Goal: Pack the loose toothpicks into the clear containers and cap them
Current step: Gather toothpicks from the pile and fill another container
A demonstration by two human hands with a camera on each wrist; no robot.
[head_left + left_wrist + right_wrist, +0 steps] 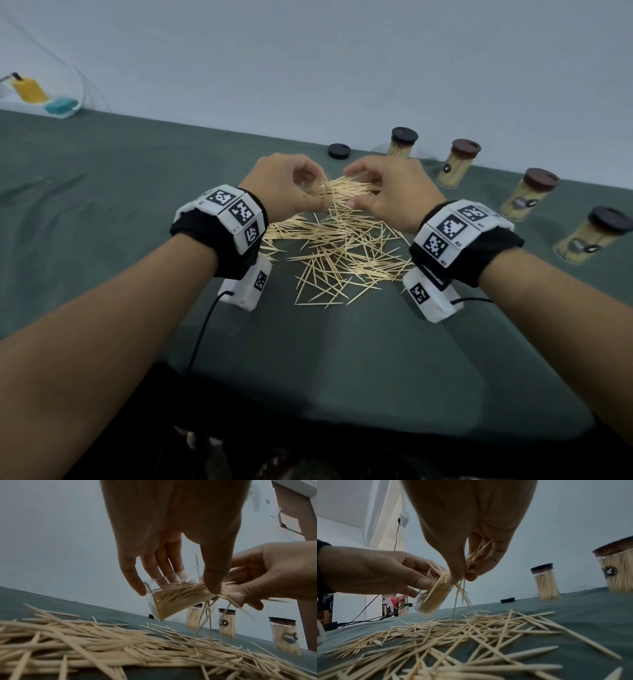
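Four capped containers [455, 164] stand full, the left hand [281, 186] holds a half-full clear container [173, 599], the right hand [390, 192] pinches a toothpick bunch [473, 559], and many loose toothpicks [339, 260] and one black cap [339, 150] wait on the table [102, 205].

A green cloth [102, 192] covers the table. At ten o'clock, far away, a yellow bottle [29, 89] stands beside a teal sponge [61, 105]. Black cables [368, 616] lie behind.

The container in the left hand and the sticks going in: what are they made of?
The container looks like clear, glossy plastic, possibly glass: the sticks and fingers show through its wall. The toothpicks look like pale, matte wood or bamboo, thin with pointed ends.
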